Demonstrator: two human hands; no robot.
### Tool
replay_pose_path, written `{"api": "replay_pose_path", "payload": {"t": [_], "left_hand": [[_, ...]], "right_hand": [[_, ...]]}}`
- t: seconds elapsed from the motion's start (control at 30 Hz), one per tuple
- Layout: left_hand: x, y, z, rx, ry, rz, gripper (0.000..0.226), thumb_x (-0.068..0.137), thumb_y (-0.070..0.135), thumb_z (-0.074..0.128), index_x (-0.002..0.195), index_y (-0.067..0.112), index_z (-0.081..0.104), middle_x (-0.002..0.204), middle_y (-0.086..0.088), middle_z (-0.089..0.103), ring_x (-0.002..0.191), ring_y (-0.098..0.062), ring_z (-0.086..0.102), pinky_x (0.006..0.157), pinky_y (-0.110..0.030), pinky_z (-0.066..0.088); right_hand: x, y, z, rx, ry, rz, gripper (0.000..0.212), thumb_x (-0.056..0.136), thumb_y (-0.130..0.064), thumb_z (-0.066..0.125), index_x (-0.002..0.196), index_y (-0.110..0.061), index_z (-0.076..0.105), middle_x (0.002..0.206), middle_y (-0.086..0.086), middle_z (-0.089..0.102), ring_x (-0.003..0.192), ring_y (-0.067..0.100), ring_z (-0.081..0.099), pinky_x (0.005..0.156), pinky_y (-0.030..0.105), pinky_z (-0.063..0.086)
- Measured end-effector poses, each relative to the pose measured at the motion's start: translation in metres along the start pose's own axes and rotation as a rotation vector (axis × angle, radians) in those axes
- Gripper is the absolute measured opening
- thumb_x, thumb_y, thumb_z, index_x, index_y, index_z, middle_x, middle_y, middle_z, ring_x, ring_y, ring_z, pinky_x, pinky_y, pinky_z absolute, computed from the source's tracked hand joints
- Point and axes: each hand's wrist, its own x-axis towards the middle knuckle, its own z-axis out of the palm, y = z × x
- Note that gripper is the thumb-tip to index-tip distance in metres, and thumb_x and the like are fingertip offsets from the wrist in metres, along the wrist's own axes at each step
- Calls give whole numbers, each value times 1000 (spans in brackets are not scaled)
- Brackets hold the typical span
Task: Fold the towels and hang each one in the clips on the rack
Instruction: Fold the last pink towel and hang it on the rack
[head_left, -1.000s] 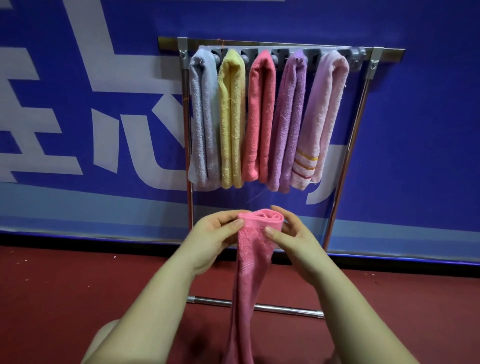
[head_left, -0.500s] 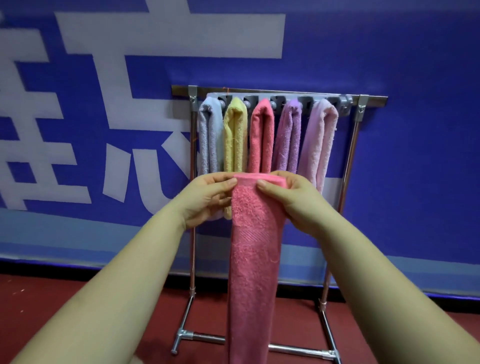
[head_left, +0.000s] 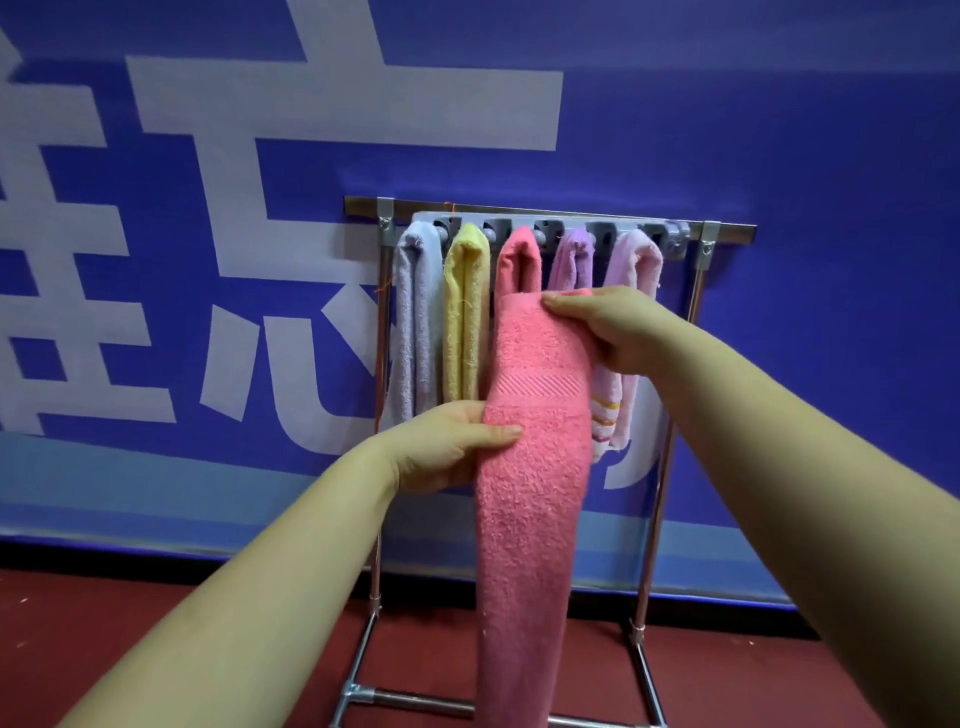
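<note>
Soft, limp pink towel (head_left: 530, 467): right hand (head_left: 613, 332) pinches its folded top at 12 o'clock, left hand (head_left: 447, 447) seemingly grips mid-length; best held there.

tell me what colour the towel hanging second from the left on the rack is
Yellow towel, seen in the head view.

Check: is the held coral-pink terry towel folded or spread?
Folded: the coral-pink terry towel hangs as one narrow strip, right hand gripping its top, left hand lower.
</note>
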Motion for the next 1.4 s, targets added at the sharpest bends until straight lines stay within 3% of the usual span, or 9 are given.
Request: {"api": "replay_pose_path", "payload": {"t": [0.17,0.3,0.4,0.5,0.6,0.8,1.03,1.2,1.4], "left_hand": [[9,12,-2,-77,10,61,23,94,2,39,97,8,61,76,0,73,68,-9,69,68,-21,57],[21,16,-3,-130,60,47,23,95,5,38,102,10,60,81,-5,71,72,-13,68,73,-26,56],[32,13,-9,-134,176,17,21,95,9,39,104,10,58,91,-10,63,84,-21,57,78,-33,47],[39,9,-23,-90,258,-37,17,88,20,52,97,10,63,93,-13,58,92,-24,46,72,-27,27],[39,8,-33,-109,334,-74,20,96,16,40,98,6,57,86,-10,63,86,-25,51,71,-30,33],[27,3,-39,-163,378,-120,27,100,17,33,93,3,55,62,-5,67,66,-15,62,75,-30,48],[30,-48,-32,-290,345,-178,43,93,48,41,110,14,61,104,-10,62,100,-25,57,108,-43,35],[16,-80,-5,-343,167,-231,70,86,67,28,81,15,74,76,-4,73,69,-16,70,79,-34,48],[-3,-91,0,-112,130,-132,21,95,9,41,99,13,60,77,5,74,70,-5,68,70,-20,56]], "right_hand": [[2,49,-12,272,15,269,22,89,-35,59,91,-14,63,79,3,64,70,14,60,64,26,54],[-32,104,-6,651,-174,283,75,84,-73,29,62,-16,72,65,4,68,63,17,67,76,34,46],[-67,138,9,738,-415,267,77,75,-79,38,85,-14,78,88,4,75,85,17,71,87,33,49],[-81,160,18,584,-498,294,67,43,-52,88,94,-11,75,96,7,74,86,21,70,79,33,57],[-85,161,20,476,-535,249,56,39,-28,94,89,-11,75,89,7,74,78,19,71,72,32,58],[-85,124,22,511,-585,237,56,36,-10,93,89,-6,75,89,11,74,79,22,72,70,34,59],[-67,70,19,474,-435,335,29,59,11,67,87,5,71,83,18,72,72,25,72,66,40,59],[-41,63,9,468,-183,373,19,91,4,38,92,7,57,72,20,70,61,27,71,56,42,57],[-35,77,-6,525,-43,412,25,96,0,37,81,7,56,60,21,68,51,27,68,46,41,54]]}}
